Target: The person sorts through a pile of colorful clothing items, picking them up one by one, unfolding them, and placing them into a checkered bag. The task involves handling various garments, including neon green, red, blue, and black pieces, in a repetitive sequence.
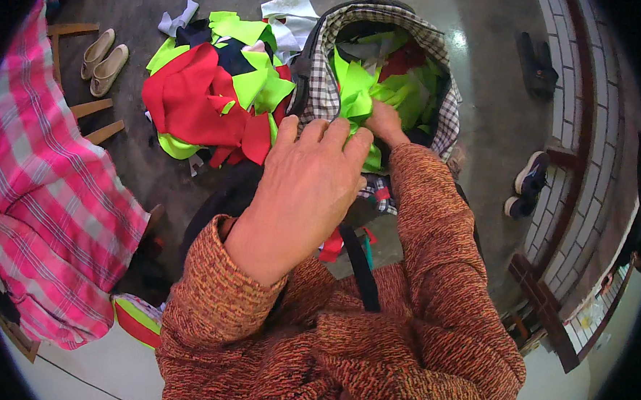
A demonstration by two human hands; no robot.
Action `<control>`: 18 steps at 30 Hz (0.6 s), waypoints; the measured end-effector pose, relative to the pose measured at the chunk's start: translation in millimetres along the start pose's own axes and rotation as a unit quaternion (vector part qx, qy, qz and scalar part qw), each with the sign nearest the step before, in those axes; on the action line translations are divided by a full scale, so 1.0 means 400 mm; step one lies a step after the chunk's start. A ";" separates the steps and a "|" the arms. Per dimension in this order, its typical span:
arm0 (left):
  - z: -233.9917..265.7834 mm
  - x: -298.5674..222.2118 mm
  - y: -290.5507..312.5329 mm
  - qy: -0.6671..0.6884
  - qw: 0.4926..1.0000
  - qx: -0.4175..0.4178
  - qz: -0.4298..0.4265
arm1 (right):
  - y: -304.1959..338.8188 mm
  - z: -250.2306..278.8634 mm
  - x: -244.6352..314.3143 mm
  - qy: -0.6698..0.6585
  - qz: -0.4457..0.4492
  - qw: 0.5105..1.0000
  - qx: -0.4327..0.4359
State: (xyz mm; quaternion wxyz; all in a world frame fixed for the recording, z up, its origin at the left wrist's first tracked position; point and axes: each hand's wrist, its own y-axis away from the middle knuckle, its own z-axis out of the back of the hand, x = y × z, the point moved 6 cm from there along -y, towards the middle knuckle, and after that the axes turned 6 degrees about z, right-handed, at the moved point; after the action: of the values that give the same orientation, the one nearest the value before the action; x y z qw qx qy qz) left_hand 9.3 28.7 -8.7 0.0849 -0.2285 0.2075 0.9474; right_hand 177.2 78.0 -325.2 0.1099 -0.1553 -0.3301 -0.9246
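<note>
A bag with brown-and-white checked lining (pixel 322 62) and a dark outer rim gapes in front of me, filled with neon green, grey and red fabric scraps. Inside its near part, my right hand (pixel 387 124) is closed on neon green fabric (pixel 354 89); the fingertips are hidden in the folds. My left hand (pixel 302 194) hangs nearer to me over the bag's near left edge, back up, fingers apart and slightly bent, with no held thing showing. Left of the bag lies a heap of cloth pieces, with a red piece (pixel 191 91) on top and neon green, black and white ones around.
A pink plaid cloth (pixel 59 185) drapes over something at the left, near wooden legs (pixel 94 108). Beige shoes (pixel 108 71) stand beyond it. Dark shoes (pixel 529 178) and dark slippers (pixel 538 65) lie along the white brick wall (pixel 566 115) at the right.
</note>
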 end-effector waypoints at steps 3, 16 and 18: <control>-0.001 0.005 0.009 0.014 1.000 -0.018 -0.005 | 0.077 0.030 0.068 0.021 0.039 0.999 0.000; 0.027 0.044 0.006 0.003 0.993 -0.121 -0.006 | 0.405 0.365 0.103 -0.351 0.076 0.918 -0.169; 0.023 0.045 0.011 0.007 0.994 -0.112 -0.008 | 0.465 0.423 0.140 -0.450 0.132 0.853 -0.229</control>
State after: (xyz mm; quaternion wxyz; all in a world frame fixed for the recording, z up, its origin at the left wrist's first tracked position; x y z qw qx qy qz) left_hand -11.4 29.9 -8.1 0.0645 -0.2447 0.0986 0.9624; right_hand 218.4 40.5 -73.8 0.0322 -0.6173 -0.0987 -0.7799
